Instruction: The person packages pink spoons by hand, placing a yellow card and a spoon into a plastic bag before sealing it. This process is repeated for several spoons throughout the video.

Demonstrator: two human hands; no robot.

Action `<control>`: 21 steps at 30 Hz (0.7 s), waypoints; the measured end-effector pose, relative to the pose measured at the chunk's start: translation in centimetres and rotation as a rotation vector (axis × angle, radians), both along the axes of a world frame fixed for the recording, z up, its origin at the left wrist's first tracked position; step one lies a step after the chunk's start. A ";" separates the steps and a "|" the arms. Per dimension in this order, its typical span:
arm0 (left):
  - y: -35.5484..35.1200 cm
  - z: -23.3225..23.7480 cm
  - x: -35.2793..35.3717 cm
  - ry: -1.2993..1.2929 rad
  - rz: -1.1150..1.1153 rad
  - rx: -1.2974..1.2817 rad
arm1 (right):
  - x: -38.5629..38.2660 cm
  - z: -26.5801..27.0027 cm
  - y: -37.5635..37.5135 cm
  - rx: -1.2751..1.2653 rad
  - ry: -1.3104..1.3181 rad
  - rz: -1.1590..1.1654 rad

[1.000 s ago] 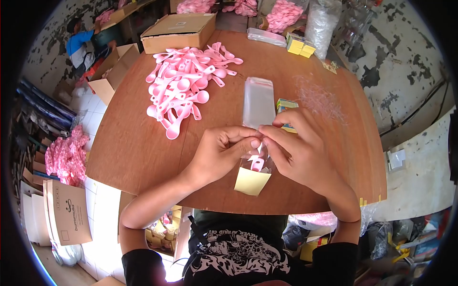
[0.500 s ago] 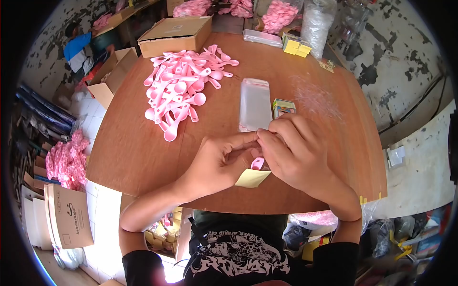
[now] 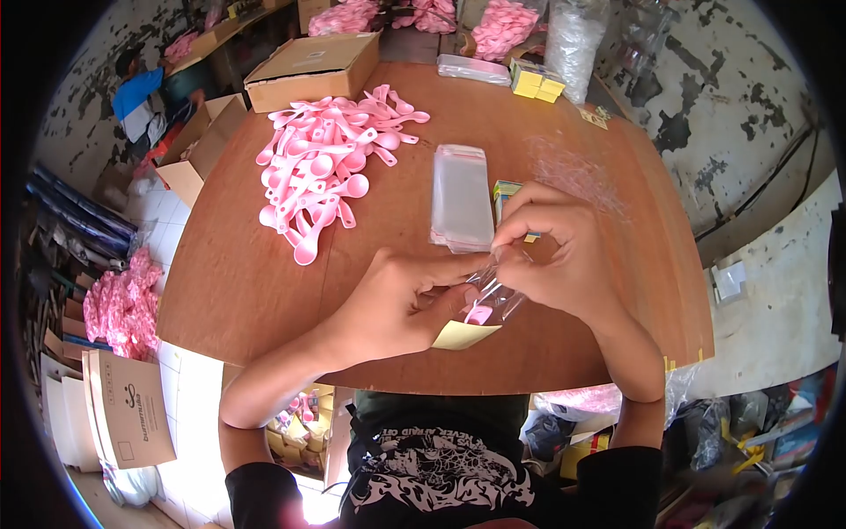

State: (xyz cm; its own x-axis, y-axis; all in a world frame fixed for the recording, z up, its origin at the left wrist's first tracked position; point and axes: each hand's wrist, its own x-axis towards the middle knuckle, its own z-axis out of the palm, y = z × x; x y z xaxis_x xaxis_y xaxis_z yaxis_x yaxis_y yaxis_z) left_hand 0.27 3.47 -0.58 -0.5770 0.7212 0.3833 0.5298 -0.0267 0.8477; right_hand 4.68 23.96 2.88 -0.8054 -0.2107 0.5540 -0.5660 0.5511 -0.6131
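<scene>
My left hand [image 3: 401, 300] and my right hand [image 3: 555, 251] together hold a small clear plastic bag [image 3: 493, 298] with a pink spoon [image 3: 478, 314] and a yellow card [image 3: 460, 335] inside. The right fingers pinch the bag's top edge; the left grips its side. Just beyond my hands lies a stack of empty clear bags [image 3: 460, 196]. A pile of pink plastic spoons [image 3: 322, 163] sits further left on the round wooden table [image 3: 264, 282]. A small yellow-green box [image 3: 504, 191] is partly hidden behind my right hand.
A cardboard box [image 3: 308, 63] stands at the table's far left, yellow card packs [image 3: 533, 81] and a flat pack of clear bags [image 3: 476, 69] at the far edge. Loose clear scraps [image 3: 577, 172] lie right. Another person in blue [image 3: 137, 88] sits beyond; boxes [image 3: 123, 410] fill the floor.
My right hand has lifted the bag's top up and to the right, so the bag now tilts. The left hand stays on the bag's lower part.
</scene>
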 end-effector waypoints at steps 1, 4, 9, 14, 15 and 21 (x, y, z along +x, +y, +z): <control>0.0 -0.4 -0.3 0.005 -0.038 0.053 | -0.2 -0.4 0.6 -0.118 -0.078 0.054; 0.0 -1.2 -0.5 -0.118 -0.124 0.160 | -0.2 0.2 1.6 -0.538 -0.285 0.037; -0.3 -1.2 -1.1 -0.465 -0.083 0.290 | -2.3 3.2 9.6 -0.789 -0.278 0.406; 0.1 -1.8 -1.9 -0.519 -0.014 0.260 | -7.8 -4.4 20.8 -0.480 -0.592 -0.471; 0.2 -2.0 -2.2 -0.539 -0.012 0.244 | -7.9 -6.6 21.5 -0.479 -0.595 -0.474; 0.5 -3.5 -3.4 -0.598 0.005 0.202 | -4.6 -6.8 13.2 -0.038 0.086 -0.711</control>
